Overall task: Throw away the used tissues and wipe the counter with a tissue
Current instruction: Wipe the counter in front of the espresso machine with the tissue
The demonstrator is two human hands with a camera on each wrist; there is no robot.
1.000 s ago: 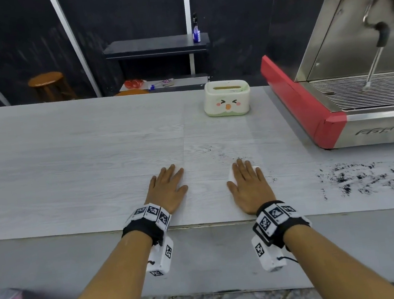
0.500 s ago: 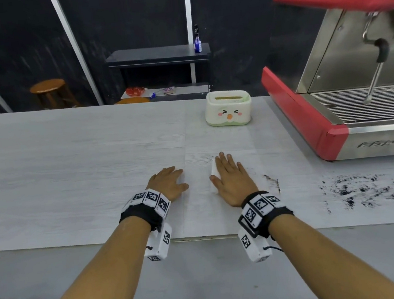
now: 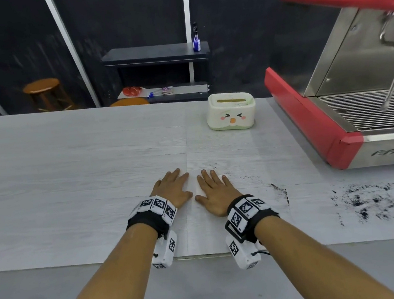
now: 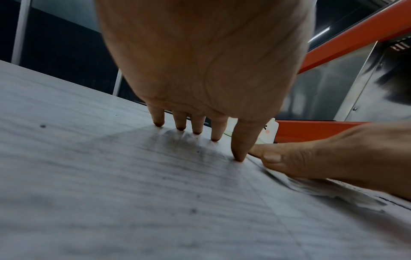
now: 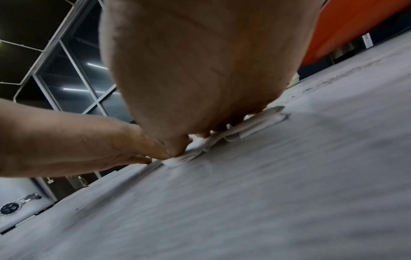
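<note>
My right hand (image 3: 214, 192) lies flat on the pale grey counter (image 3: 71, 178) and presses a folded white tissue (image 5: 249, 126) under its straight fingers; only the tissue's edges show (image 3: 197, 189). My left hand (image 3: 173, 189) rests flat on the counter just to its left, with fingers spread and fingertips (image 4: 181, 127) down, holding nothing. The two thumbs nearly touch. Black powder (image 3: 378, 200) is scattered over the counter to the right, with a dark swept line (image 3: 280, 192) beside my right wrist.
A white tissue box with a cartoon face (image 3: 231, 111) stands at the counter's far side. A red and steel coffee machine (image 3: 349, 112) fills the right. Behind the counter are a wooden stool (image 3: 44, 94) and a dark shelf (image 3: 156, 55).
My right hand has slid the tissue leftwards across the counter until it is beside my left hand, leaving a swept line of powder behind it. The left hand has stayed put.
</note>
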